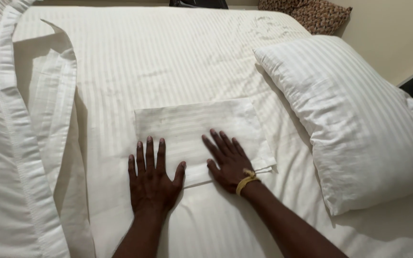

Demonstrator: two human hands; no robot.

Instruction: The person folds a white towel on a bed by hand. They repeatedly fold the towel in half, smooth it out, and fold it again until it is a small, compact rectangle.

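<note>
My right hand (229,161) lies flat, fingers spread, gripping nothing, on the folded cloth (194,131). My left hand (152,177), also flat, overlaps its near edge. The cloth runs left-right, beside the pillow (354,119).

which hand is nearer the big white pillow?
Right. The right hand lies flat on the folded white cloth, close to the pillow edge. The left hand rests at the cloth's near-left edge, farther from the pillow.
</note>
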